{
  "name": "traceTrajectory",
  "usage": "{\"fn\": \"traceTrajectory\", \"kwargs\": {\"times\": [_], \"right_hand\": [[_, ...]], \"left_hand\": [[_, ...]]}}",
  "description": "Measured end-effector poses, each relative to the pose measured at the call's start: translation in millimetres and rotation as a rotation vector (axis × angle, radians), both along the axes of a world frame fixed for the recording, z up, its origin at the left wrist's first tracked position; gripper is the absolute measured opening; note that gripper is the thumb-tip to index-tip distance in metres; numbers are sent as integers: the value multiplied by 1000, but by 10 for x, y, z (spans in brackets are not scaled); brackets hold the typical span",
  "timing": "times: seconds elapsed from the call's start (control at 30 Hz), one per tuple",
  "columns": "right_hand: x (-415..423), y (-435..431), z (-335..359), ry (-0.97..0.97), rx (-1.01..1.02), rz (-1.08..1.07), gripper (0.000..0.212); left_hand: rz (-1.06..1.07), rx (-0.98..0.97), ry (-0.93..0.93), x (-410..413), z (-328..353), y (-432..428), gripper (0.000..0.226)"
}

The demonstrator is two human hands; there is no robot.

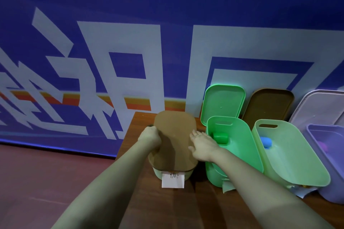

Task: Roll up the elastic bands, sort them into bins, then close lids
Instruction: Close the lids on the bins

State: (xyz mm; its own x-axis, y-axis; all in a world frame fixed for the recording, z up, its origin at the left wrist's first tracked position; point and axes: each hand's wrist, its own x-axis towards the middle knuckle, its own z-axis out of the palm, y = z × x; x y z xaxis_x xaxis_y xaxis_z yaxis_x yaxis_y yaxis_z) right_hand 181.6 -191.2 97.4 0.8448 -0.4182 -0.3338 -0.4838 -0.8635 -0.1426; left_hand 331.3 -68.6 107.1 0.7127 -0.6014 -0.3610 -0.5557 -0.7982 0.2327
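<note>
Hands on the brown lid [175, 135]: left hand [151, 136] curled round its nine o'clock edge, right hand [202, 144] flat, fingers straight, at three o'clock. It lies over the leftmost bin [158, 172] on the bench [186, 206]. I'd press both sides down evenly until the rim seats.

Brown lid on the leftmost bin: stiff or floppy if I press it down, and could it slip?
Probably stiff: the brown lid lies flat and unbent though the left hand grips only its edge. Likely light, since it looks thin. It may slide, as it seems to rest loosely on the bin.
</note>
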Motion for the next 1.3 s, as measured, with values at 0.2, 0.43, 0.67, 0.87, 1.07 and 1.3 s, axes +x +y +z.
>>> {"fn": "traceTrajectory", "kwargs": {"times": [0.2,0.43,0.67,0.87,1.07,1.3], "right_hand": [[206,-128,122,-21,-144,34,57],[537,-411,123,5,12,-3,86],[657,-546,28,93,135,-14,99],[618,-601,-40,53,255,-5,104],[600,-659,-66,112,246,46,131],[609,-662,-66,133,217,51,132]], "left_hand": [[-208,28,-380,-25,91,-158,18],[-240,-28,-339,237,-23,-408,32],[-194,-159,-42,396,-179,-575,60],[-213,-260,-32,454,-250,-446,61],[-274,-189,-109,448,-332,-416,93],[-302,-156,-124,448,-389,-398,99]]}}
